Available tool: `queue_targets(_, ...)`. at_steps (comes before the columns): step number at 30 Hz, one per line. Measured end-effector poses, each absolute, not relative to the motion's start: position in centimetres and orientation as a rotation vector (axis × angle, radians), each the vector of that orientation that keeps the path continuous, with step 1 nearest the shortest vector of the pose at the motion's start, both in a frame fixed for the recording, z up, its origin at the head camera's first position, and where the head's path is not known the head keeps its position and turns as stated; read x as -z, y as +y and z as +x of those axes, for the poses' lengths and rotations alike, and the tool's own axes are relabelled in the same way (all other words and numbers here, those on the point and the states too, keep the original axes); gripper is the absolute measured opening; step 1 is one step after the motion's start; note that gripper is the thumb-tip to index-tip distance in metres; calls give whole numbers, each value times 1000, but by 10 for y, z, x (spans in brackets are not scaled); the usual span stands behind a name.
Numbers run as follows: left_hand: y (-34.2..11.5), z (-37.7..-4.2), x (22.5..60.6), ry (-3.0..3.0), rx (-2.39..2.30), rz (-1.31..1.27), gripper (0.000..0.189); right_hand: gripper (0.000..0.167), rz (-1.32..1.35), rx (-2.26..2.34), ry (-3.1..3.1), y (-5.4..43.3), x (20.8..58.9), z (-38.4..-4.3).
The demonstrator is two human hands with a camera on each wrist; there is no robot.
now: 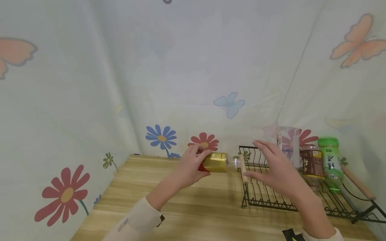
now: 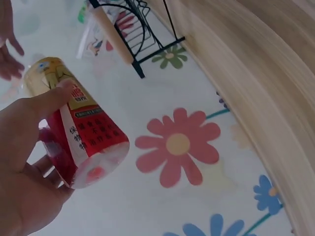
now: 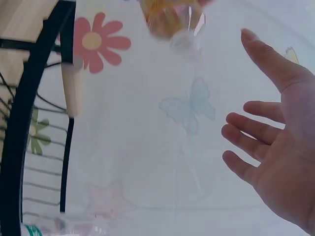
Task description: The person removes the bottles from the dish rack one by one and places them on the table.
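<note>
My left hand (image 1: 191, 165) grips a plastic bottle (image 1: 218, 162) with a gold and red label, thumb on one side and fingers round the other. It lies sideways in the air over the table, its narrow pale end pointing right. In the left wrist view the bottle's clear base (image 2: 106, 162) faces the camera. My right hand (image 1: 278, 169) hovers over a black wire rack (image 1: 272, 206), thumb and fingers spread apart and holding nothing. The rack's near wooden handle (image 1: 243, 174) stands between the bottle's tip and that hand.
A clear container (image 1: 287, 147), a brown-labelled bottle (image 1: 313, 162) and a green bottle (image 1: 330, 160) stand in the rack. A second wooden handle (image 1: 359, 183) is at its right end. The wood-grain table (image 1: 193, 207) meets a flower-printed backdrop (image 1: 187, 83).
</note>
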State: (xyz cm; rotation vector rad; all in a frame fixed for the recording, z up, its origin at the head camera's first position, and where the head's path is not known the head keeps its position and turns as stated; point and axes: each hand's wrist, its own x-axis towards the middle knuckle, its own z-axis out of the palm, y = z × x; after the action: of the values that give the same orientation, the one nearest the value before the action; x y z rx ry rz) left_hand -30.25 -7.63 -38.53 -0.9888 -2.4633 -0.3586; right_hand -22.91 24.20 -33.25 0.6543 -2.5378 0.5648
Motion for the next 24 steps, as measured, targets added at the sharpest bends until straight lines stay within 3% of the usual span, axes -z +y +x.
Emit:
queue_targets(13,-169,-317,394,-2225,941,-615,77,104,363,-670,-2430,316,323,-230)
queue_targets(24,-230,-341,414,-2155,976,-320,74,90,243,-839,-2335,353,350,-255)
